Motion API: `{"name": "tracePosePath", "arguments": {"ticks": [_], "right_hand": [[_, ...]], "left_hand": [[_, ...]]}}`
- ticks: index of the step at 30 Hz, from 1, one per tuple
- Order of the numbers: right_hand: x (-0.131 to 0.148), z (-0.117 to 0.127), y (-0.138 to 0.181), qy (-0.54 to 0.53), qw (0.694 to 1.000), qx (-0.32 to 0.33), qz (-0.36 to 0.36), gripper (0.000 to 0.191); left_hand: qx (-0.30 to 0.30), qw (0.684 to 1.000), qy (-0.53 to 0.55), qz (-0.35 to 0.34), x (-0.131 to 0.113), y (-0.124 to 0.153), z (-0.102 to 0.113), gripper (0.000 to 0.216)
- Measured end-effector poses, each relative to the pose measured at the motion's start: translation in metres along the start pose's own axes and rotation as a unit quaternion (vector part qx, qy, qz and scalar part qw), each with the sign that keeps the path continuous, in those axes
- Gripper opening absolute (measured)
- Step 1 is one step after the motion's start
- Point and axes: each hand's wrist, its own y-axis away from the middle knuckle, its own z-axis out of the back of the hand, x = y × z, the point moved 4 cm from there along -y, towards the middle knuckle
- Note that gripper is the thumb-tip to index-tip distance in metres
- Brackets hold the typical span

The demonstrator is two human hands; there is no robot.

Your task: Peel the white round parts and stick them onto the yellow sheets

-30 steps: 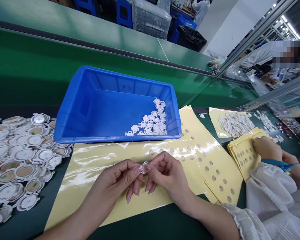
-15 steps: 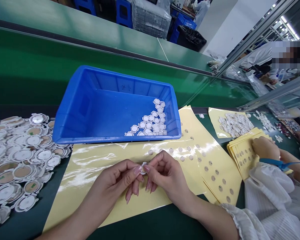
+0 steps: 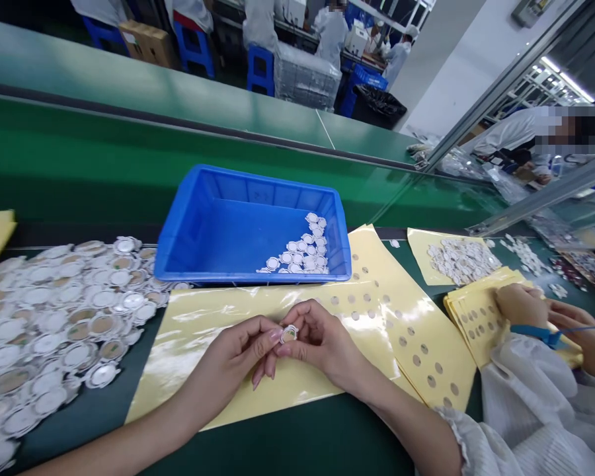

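Observation:
My left hand point(image 3: 238, 360) and my right hand point(image 3: 322, 347) meet over a glossy yellow backing sheet point(image 3: 203, 324). Both pinch one small white round part point(image 3: 289, 334) between thumb and fingertips. Just beyond them stands a blue plastic bin point(image 3: 198, 231) with a heap of the same white parts point(image 3: 300, 254) in its near right corner. To the left lies a wide pile of larger round silvery parts point(image 3: 64, 311) on the dark table.
Yellow sheets with round punched holes point(image 3: 411, 330) lie to the right. A co-worker's hands point(image 3: 525, 307) rest on a stack of such sheets, with another pile of white parts point(image 3: 459, 258) behind. A green conveyor point(image 3: 129, 158) runs across the back; people stand far off.
The camera has tilted up and shifted, so the bin and piles sit lower and farther right in view. Both hands still pinch the small part and have turned it slightly.

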Motion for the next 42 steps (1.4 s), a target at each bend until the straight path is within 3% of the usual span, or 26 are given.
{"name": "tracePosePath", "arguments": {"ticks": [4, 7, 10, 13, 16, 19, 21, 23, 26, 29, 32, 34, 37, 42], "right_hand": [[-0.002, -0.001, -0.001, 0.014, 0.999, 0.035, -0.001, 0.066], [-0.004, -0.001, -0.002, 0.015, 0.999, 0.046, -0.004, 0.060], [-0.008, -0.002, -0.002, 0.005, 0.998, 0.059, 0.008, 0.054], [-0.008, -0.003, -0.001, 0.003, 0.998, 0.058, 0.023, 0.048], [-0.005, -0.004, 0.001, 0.003, 0.999, 0.048, 0.016, 0.047], [0.000, -0.004, 0.002, -0.020, 1.000, 0.009, 0.010, 0.049], [0.003, -0.001, 0.003, -0.025, 0.998, -0.041, 0.038, 0.048], [0.004, 0.003, 0.002, -0.021, 0.993, -0.083, 0.077, 0.045], [0.003, 0.006, 0.000, -0.015, 0.990, -0.103, 0.099, 0.044], [0.000, 0.005, 0.000, 0.013, 0.991, -0.104, 0.085, 0.046], [-0.001, 0.002, 0.003, 0.052, 0.990, -0.112, 0.070, 0.048], [-0.003, 0.002, 0.007, 0.078, 0.988, -0.123, 0.059, 0.048], [-0.008, 0.008, 0.010, 0.121, 0.981, -0.145, 0.040, 0.049], [-0.018, 0.024, 0.003, 0.162, 0.981, -0.103, -0.009, 0.054]], "left_hand": [[-0.016, 1.000, -0.013, -0.018, -0.004, 0.005, -0.006, 0.034], [-0.031, 0.995, -0.085, -0.039, -0.020, 0.023, 0.001, 0.028], [-0.081, 0.968, -0.230, -0.051, -0.041, 0.053, 0.030, 0.025], [-0.240, 0.911, -0.331, -0.058, -0.057, 0.089, 0.084, 0.027], [-0.386, 0.826, -0.408, -0.059, -0.062, 0.119, 0.129, 0.024], [-0.453, 0.731, -0.500, -0.102, -0.069, 0.131, 0.137, 0.017], [-0.457, 0.704, -0.521, -0.156, -0.079, 0.124, 0.124, 0.015], [-0.420, 0.709, -0.523, -0.218, -0.094, 0.104, 0.102, 0.016], [-0.276, 0.734, -0.554, -0.279, -0.117, 0.048, 0.059, 0.027], [-0.099, 0.749, -0.602, -0.259, -0.126, -0.023, 0.022, 0.029], [0.037, 0.736, -0.635, -0.233, -0.123, -0.076, -0.001, 0.064], [0.080, 0.729, -0.651, -0.197, -0.119, -0.096, -0.010, 0.066], [0.127, 0.734, -0.649, -0.158, -0.112, -0.107, -0.021, 0.044], [0.140, 0.783, -0.594, -0.121, -0.108, -0.114, -0.029, 0.023]]}}
